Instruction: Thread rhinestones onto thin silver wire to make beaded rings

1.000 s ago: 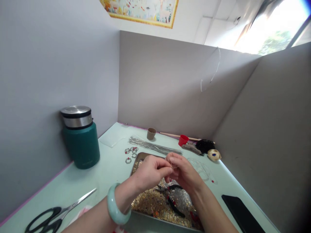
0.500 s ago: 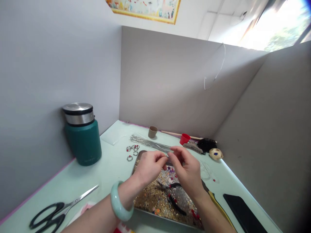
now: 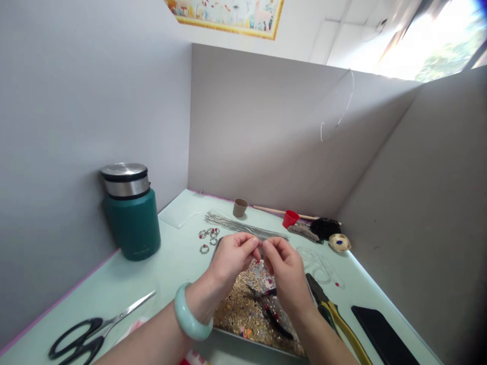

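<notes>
My left hand (image 3: 235, 256) and my right hand (image 3: 283, 261) meet fingertip to fingertip above the bead tray (image 3: 262, 345). Thumb and forefinger are pinched on each hand; what lies between them is too small to make out. A jade-green bangle (image 3: 193, 312) circles my left wrist. Gold, clear and red beads (image 3: 241, 296) fill the tray, and small black-handled pliers (image 3: 272, 317) lie on top of them, partly behind my right hand. Beyond my left hand rest several beaded rings (image 3: 204, 249) with red beads. A bundle of thin metal wires (image 3: 232, 221) lies just behind the hands.
At left stand a teal flask (image 3: 133, 223) and black-handled scissors (image 3: 97, 334). On the right are yellow-handled pliers (image 3: 338, 324), a phone (image 3: 380, 334) and coiled clear cord (image 3: 317, 263). A brown cup (image 3: 240, 208) and a red cup (image 3: 291, 218) stand near the back partition (image 3: 262, 126).
My right hand has shifted slightly left and lower, uncovering the yellow-handled pliers and more of the wire bundle. Both hands keep their pinch. The view has moved a little.
</notes>
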`<action>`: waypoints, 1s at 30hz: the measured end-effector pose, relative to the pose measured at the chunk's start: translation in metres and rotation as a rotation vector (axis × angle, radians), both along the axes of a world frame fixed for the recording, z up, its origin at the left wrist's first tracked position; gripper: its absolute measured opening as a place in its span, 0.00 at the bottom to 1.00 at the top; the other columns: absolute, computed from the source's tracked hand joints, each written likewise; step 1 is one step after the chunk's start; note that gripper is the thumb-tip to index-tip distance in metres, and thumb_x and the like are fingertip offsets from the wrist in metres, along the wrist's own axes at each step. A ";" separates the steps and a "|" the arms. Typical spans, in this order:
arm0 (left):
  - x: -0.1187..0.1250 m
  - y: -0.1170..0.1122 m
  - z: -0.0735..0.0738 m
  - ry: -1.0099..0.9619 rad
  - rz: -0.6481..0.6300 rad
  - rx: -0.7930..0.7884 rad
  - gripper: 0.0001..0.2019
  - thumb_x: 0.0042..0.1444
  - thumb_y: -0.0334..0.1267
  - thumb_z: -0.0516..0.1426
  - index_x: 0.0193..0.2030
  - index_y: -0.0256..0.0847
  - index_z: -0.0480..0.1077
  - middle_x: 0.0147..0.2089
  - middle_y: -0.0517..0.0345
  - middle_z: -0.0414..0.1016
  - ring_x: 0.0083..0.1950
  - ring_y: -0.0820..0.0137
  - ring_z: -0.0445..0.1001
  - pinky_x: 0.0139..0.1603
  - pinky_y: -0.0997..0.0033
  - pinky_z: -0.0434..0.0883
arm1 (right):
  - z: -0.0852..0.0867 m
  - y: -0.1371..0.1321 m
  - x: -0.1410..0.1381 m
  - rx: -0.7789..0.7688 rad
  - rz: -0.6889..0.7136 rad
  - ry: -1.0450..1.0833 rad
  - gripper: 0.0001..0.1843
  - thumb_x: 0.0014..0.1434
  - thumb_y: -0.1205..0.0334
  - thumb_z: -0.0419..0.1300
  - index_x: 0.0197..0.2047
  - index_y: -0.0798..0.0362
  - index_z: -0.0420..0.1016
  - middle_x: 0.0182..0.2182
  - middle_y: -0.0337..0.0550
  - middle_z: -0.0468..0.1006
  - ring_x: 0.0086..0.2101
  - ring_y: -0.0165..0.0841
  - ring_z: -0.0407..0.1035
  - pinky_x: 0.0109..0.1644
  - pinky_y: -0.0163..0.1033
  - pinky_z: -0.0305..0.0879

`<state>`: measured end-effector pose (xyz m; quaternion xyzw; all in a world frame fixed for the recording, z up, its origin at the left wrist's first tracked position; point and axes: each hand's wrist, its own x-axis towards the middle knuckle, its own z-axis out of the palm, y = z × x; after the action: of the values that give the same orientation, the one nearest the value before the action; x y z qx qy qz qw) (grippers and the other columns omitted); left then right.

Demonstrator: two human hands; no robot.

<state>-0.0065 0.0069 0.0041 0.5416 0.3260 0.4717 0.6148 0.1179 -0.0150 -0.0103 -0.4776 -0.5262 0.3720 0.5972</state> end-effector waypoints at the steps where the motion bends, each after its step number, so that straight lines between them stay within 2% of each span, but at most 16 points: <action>1: 0.000 0.001 0.000 0.029 0.009 0.013 0.12 0.54 0.40 0.54 0.23 0.37 0.65 0.17 0.65 0.57 0.18 0.79 0.48 0.20 0.75 0.47 | -0.001 0.001 0.000 -0.051 0.063 0.090 0.12 0.57 0.54 0.57 0.29 0.53 0.65 0.18 0.31 0.60 0.19 0.24 0.50 0.22 0.32 0.47; 3: -0.001 0.002 0.000 0.089 0.002 0.034 0.12 0.54 0.40 0.54 0.23 0.37 0.65 0.18 0.63 0.61 0.18 0.79 0.51 0.19 0.75 0.49 | -0.002 0.003 0.002 -0.123 0.166 0.197 0.13 0.56 0.54 0.58 0.28 0.53 0.65 0.16 0.30 0.58 0.18 0.23 0.47 0.21 0.31 0.44; 5: -0.002 0.003 0.002 0.111 -0.043 0.028 0.12 0.54 0.40 0.54 0.24 0.37 0.66 0.20 0.62 0.63 0.18 0.78 0.54 0.19 0.75 0.50 | -0.002 0.005 0.005 -0.140 0.189 0.201 0.13 0.56 0.54 0.59 0.28 0.53 0.65 0.16 0.30 0.59 0.18 0.24 0.47 0.22 0.31 0.44; 10: -0.003 0.001 0.007 0.004 -0.128 -0.023 0.16 0.58 0.41 0.48 0.22 0.36 0.64 0.16 0.64 0.57 0.19 0.78 0.53 0.20 0.74 0.49 | 0.000 0.006 0.011 -0.087 0.069 0.112 0.13 0.55 0.53 0.60 0.29 0.53 0.67 0.16 0.30 0.60 0.18 0.24 0.50 0.22 0.31 0.46; 14: -0.002 0.004 0.002 -0.086 -0.162 -0.097 0.07 0.55 0.38 0.51 0.30 0.37 0.63 0.24 0.58 0.69 0.19 0.79 0.55 0.20 0.75 0.49 | 0.001 0.004 0.010 -0.006 -0.023 0.005 0.12 0.55 0.53 0.59 0.29 0.53 0.68 0.18 0.31 0.63 0.19 0.25 0.52 0.23 0.32 0.49; 16: -0.001 0.006 -0.002 -0.098 -0.170 -0.104 0.06 0.54 0.38 0.52 0.32 0.38 0.61 0.26 0.56 0.71 0.19 0.79 0.56 0.19 0.75 0.49 | 0.001 0.002 0.010 0.032 -0.071 -0.059 0.11 0.55 0.54 0.59 0.29 0.52 0.68 0.20 0.33 0.66 0.21 0.26 0.55 0.24 0.32 0.52; 20: 0.000 0.008 -0.008 -0.079 -0.157 -0.049 0.07 0.56 0.40 0.52 0.33 0.38 0.62 0.27 0.56 0.71 0.20 0.79 0.57 0.20 0.76 0.53 | 0.003 0.000 0.009 0.083 -0.128 -0.162 0.11 0.56 0.54 0.58 0.30 0.53 0.68 0.23 0.36 0.68 0.24 0.28 0.60 0.27 0.33 0.56; 24: 0.001 0.007 -0.008 -0.054 -0.147 -0.055 0.08 0.56 0.41 0.53 0.33 0.37 0.63 0.29 0.56 0.70 0.21 0.78 0.60 0.22 0.75 0.57 | 0.006 -0.002 0.008 0.121 -0.134 -0.236 0.10 0.57 0.55 0.57 0.30 0.52 0.68 0.24 0.37 0.70 0.25 0.29 0.61 0.28 0.33 0.58; 30: 0.001 0.004 -0.002 0.069 -0.104 0.002 0.08 0.54 0.40 0.54 0.32 0.37 0.64 0.27 0.59 0.68 0.21 0.79 0.57 0.21 0.75 0.53 | 0.007 -0.004 0.006 0.179 -0.169 -0.323 0.09 0.58 0.57 0.57 0.29 0.52 0.69 0.23 0.38 0.71 0.25 0.30 0.63 0.29 0.35 0.58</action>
<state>-0.0056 0.0107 0.0026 0.5744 0.3181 0.4205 0.6262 0.1241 -0.0192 -0.0033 -0.5185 -0.6044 0.1908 0.5740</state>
